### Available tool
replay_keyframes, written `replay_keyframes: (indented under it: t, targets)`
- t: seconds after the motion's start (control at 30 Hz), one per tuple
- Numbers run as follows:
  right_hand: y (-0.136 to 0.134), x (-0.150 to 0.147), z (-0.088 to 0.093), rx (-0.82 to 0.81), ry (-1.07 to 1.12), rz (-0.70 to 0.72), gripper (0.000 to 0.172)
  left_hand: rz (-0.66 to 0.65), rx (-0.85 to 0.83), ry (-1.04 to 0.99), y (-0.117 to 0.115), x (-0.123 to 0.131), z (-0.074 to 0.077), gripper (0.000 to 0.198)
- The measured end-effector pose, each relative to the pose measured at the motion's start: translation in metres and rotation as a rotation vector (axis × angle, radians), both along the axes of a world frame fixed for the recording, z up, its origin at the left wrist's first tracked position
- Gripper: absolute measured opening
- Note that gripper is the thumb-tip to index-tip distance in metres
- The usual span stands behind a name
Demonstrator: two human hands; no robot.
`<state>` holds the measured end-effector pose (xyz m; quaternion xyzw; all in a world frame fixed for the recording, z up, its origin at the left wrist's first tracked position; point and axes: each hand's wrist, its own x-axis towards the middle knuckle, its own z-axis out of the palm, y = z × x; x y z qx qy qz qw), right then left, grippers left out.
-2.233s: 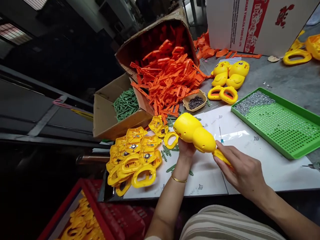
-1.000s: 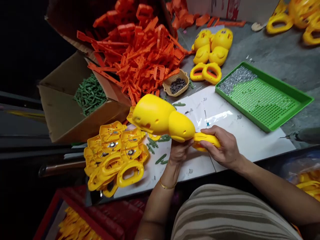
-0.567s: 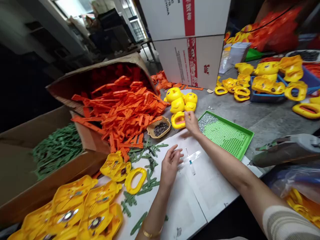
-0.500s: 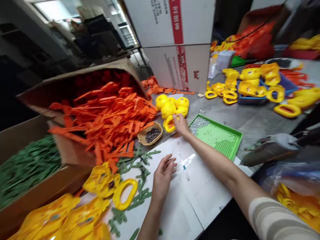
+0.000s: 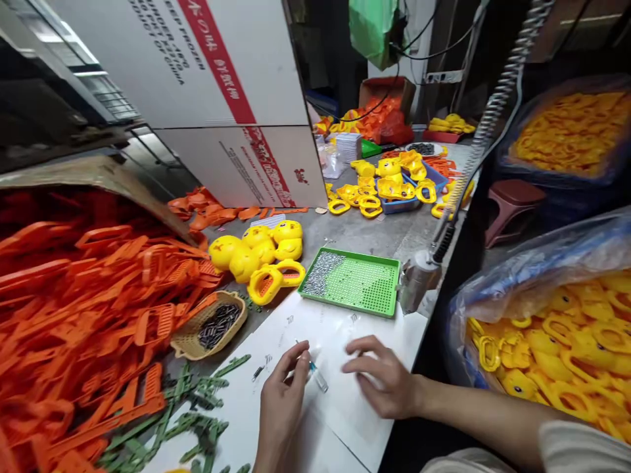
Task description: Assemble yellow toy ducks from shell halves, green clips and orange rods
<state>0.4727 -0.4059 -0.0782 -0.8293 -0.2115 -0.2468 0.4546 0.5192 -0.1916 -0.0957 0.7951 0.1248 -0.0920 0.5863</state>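
My left hand (image 5: 284, 394) hovers over the white sheet with thumb and fingers drawn together. What they pinch, if anything, is hidden. Directly behind its fingertips is a small screwdriver (image 5: 319, 379) with a clear and teal handle; I cannot tell whether the hand touches it. To the right, my right hand (image 5: 382, 378) is slightly blurred, its fingers apart and nothing in them. Beyond the hands is a green perforated tray (image 5: 367, 286) with small screws heaped at its left end. Left of that tray are several yellow duck-shaped shells (image 5: 245, 263) with looped handles (image 5: 266, 284).
A wicker basket (image 5: 236, 328) holds dark pins. Orange plastic parts (image 5: 113, 289) pile up at left, with green strips (image 5: 197, 420) nearer. A white carton (image 5: 221, 157) stands behind. At right hang a grey tool (image 5: 419, 279) and a coiled hose (image 5: 488, 125), beside a bag of yellow parts (image 5: 566, 335).
The view has swung to the right. My right hand has come back from the yellow shells to above the white sheet, opposite my left hand.
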Motion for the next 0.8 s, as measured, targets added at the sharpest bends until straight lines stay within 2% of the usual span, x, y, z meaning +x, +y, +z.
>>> replay_keyframes:
  t: [0.07,0.17,0.23,0.3,0.4,0.47,0.53,0.6,0.7,0.8]
  targets:
    - [-0.051,-0.037,-0.012,-0.005,0.026,-0.206,0.034,-0.065,0.048,-0.028,-0.013,0.007,0.003,0.061]
    - [-0.123,-0.074,-0.033,-0.011,0.106,-0.513,0.029,-0.186,0.034,-0.117,-0.041,0.017,0.015,0.054]
    - [-0.155,-0.095,-0.051,-0.039,0.146,-0.622,0.023,-0.310,0.022,-0.175,-0.062,0.020,0.024,0.050]
    - [-0.172,-0.120,-0.070,-0.070,0.199,-0.702,0.018,-0.456,0.050,-0.192,-0.084,0.018,0.029,0.049]
    - [-0.176,-0.166,-0.096,-0.125,0.327,-0.798,0.019,-0.692,0.107,-0.172,-0.115,0.006,0.029,0.049]
    - [-0.179,-0.195,-0.106,-0.161,0.435,-0.851,0.019,-0.857,0.106,-0.128,-0.135,-0.004,0.027,0.050]
    - [-0.191,-0.222,-0.108,-0.181,0.524,-0.941,0.026,-1.003,0.091,-0.063,-0.157,-0.013,0.025,0.052]
    - [-0.217,-0.246,-0.102,-0.180,0.583,-1.090,0.027,-1.112,0.063,0.014,-0.181,-0.021,0.025,0.055]
    - [-0.280,-0.284,-0.086,-0.139,0.644,-1.387,0.030,-1.219,-0.019,0.134,-0.227,-0.030,0.020,0.057]
    - [-0.354,-0.325,-0.073,-0.058,0.714,-1.714,0.040,-1.293,-0.040,0.185,-0.286,-0.035,-0.002,0.056]
